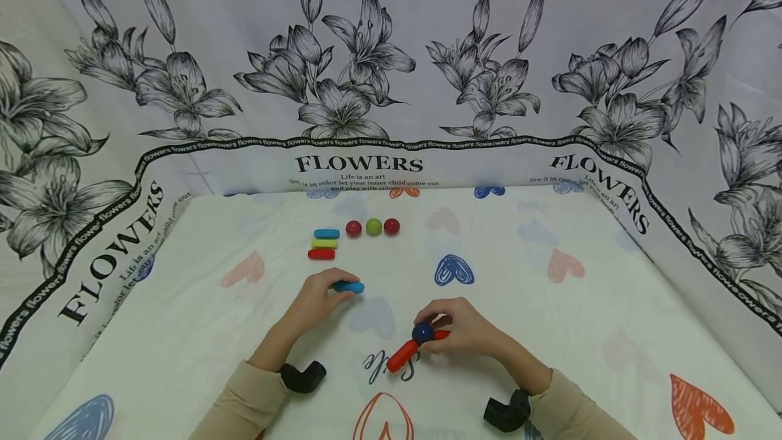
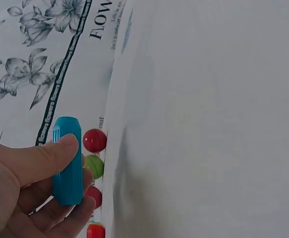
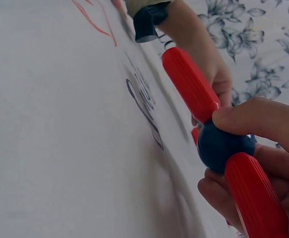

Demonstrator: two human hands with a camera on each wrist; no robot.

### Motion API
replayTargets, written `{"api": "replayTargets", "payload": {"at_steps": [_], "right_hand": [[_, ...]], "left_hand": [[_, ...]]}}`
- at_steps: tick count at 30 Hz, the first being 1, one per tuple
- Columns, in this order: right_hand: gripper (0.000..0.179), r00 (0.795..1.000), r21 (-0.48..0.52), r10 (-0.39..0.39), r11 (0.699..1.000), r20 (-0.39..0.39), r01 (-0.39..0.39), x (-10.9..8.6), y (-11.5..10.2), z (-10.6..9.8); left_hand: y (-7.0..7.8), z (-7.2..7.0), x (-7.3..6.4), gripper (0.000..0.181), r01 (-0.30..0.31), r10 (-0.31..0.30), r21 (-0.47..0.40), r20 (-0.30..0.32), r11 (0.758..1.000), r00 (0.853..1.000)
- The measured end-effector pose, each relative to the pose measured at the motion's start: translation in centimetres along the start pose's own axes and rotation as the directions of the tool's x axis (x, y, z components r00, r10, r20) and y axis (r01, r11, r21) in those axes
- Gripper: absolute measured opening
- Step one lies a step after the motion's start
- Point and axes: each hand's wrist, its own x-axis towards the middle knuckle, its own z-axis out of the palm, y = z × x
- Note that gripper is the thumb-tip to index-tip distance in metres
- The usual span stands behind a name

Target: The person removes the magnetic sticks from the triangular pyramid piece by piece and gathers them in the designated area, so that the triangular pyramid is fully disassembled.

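Between thumb and fingers, my left hand [image 1: 319,296] pinches a light blue rod [image 1: 349,287]; in the left wrist view the rod [image 2: 68,168] stands upright with its ridged side showing. My right hand [image 1: 467,328] grips a dark blue ball [image 1: 423,333] with two red rods joined to it. One red rod [image 1: 401,356] points toward the front left, the other red rod [image 3: 257,198] runs back along the fingers. In the right wrist view, the thumb presses where the ball [image 3: 221,146] meets the first rod. The two hands are apart, with the left one farther back.
Beyond the left hand lie a blue rod [image 1: 326,233], a yellow-green rod [image 1: 324,244] and a red rod [image 1: 321,254], stacked in parallel. Beside them sit a red ball [image 1: 354,228], a green ball [image 1: 374,226] and another red ball [image 1: 392,226]. A flower-printed curtain [image 1: 391,107] surrounds the heart-patterned tabletop [image 1: 513,263].
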Motion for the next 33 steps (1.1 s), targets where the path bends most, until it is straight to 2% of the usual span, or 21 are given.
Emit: {"api": "replayTargets", "payload": {"at_steps": [4, 8, 12, 15, 19, 26, 33], "right_hand": [[0.034, 1.000, 0.012, 0.001, 1.000, 0.003, -0.001, 0.0, -0.1, 0.0], [0.034, 1.000, 0.013, -0.003, 1.000, 0.003, 0.003, -0.1, 0.0, 0.1], [0.034, 1.000, -0.002, 0.005, 1.000, 0.002, -0.005, -0.1, 0.2, 0.2], [0.033, 1.000, -0.012, 0.016, 1.000, 0.004, -0.016, -0.1, 0.3, 0.2], [0.032, 1.000, -0.017, 0.014, 1.000, 0.009, -0.014, 0.0, 0.3, 0.3], [0.032, 1.000, -0.023, 0.017, 1.000, -0.003, -0.017, -0.1, 0.2, 0.2], [0.033, 0.999, -0.040, 0.039, 0.998, -0.022, -0.040, -0.1, 0.5, 0.6]], "left_hand": [[-1.1, -0.7, 0.1, 0.024, 0.026, -0.025, 0.021, -0.029, 0.999, 0.999], [-2.1, -1.5, 0.2, 0.024, 0.029, -0.026, 0.044, -0.073, 0.999, 0.997], [-2.7, -2.5, 0.3, 0.025, 0.042, -0.035, 0.052, -0.122, 0.998, 0.992], [-3.2, -3.2, 0.6, 0.024, 0.064, -0.053, 0.078, -0.136, 0.995, 0.989], [-3.9, -3.7, 1.1, 0.023, 0.124, -0.111, 0.123, -0.109, 0.985, 0.988], [-4.1, -4.0, 2.3, 0.023, 0.144, -0.134, 0.163, -0.073, 0.976, 0.988], [-4.2, -3.9, 2.8, 0.026, 0.194, -0.193, 0.193, -0.024, 0.962, 0.981]]}}
